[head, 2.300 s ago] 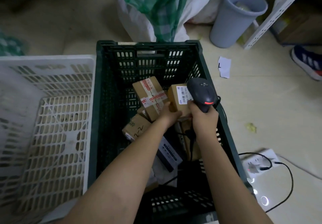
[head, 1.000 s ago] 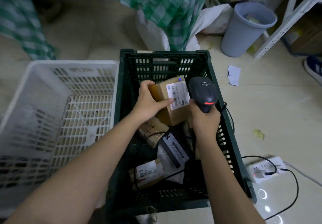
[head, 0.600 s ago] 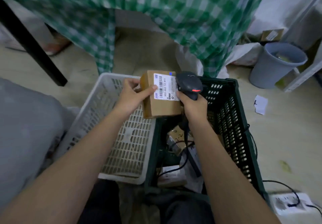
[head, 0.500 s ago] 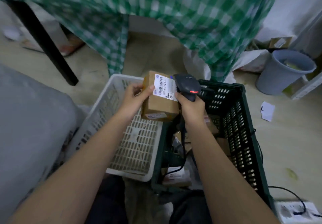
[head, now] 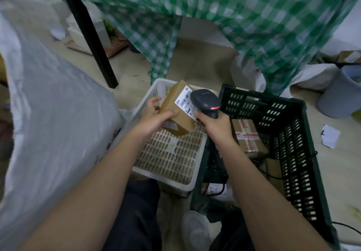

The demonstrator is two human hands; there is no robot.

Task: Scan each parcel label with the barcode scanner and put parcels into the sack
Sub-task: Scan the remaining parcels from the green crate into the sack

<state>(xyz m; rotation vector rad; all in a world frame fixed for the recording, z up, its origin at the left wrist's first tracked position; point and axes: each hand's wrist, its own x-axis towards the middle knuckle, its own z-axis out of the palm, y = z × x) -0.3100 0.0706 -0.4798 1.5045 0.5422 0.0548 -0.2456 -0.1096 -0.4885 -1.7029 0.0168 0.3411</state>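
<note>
My left hand grips a brown cardboard parcel above the white basket; the parcel is tilted, its white barcode label facing up and right. My right hand holds the black barcode scanner by its handle, with the head right beside the label and a red light lit on it. A big grey-white sack fills the left side. More parcels, one with red tape, lie in the dark green crate.
A green checked cloth hangs over a table with a black leg. A grey bin stands at the far right, with a paper scrap on the floor. My shoe is below the baskets.
My left hand lifted the parcel out of the green crate and carried it left over the white basket, tilting it. The scanner followed beside the label. My view swung left, revealing the sack.
</note>
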